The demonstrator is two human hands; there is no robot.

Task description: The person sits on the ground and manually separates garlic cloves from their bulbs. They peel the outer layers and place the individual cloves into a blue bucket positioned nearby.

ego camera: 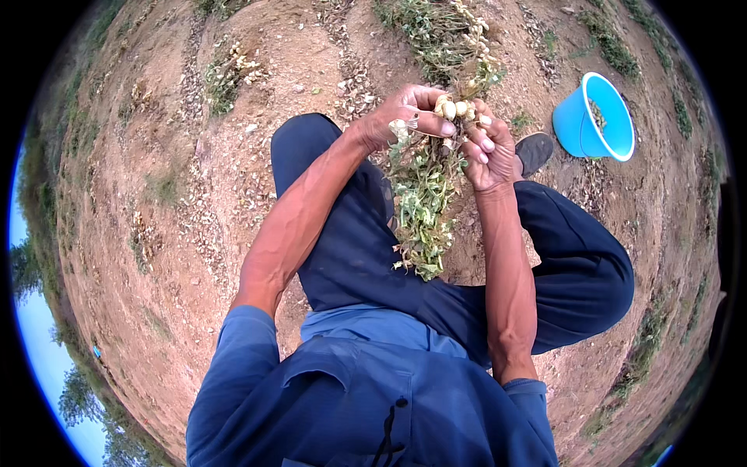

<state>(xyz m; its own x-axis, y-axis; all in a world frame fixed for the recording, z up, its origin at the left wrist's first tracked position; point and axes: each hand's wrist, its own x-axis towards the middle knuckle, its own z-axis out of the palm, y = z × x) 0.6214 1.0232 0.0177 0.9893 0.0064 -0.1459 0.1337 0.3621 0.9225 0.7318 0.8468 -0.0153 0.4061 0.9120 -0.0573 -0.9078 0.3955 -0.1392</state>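
Note:
Between my knees hangs an uprooted peanut plant (pixel 426 204), its leafy green end down toward my lap and its pods at the top. My left hand (pixel 415 115) grips the plant beside a cluster of pale peanut pods (pixel 452 108), thumb and fingers around it. From the other side my right hand (pixel 489 143) has its fingers closed on the same pods and stems. What lies inside the fingers is partly hidden. To the right, a light blue plastic bucket (pixel 563 125) leans on the soil with some peanuts (pixel 597 115) in it.
A heap of pulled peanut plants (pixel 429 38) lies just beyond my hands. A smaller bunch with pods (pixel 224 79) is at the upper left. My shoe (pixel 534 153) rests close to the bucket. Dry leaves (pixel 201 233) litter the bare soil, with trees at the far left edge.

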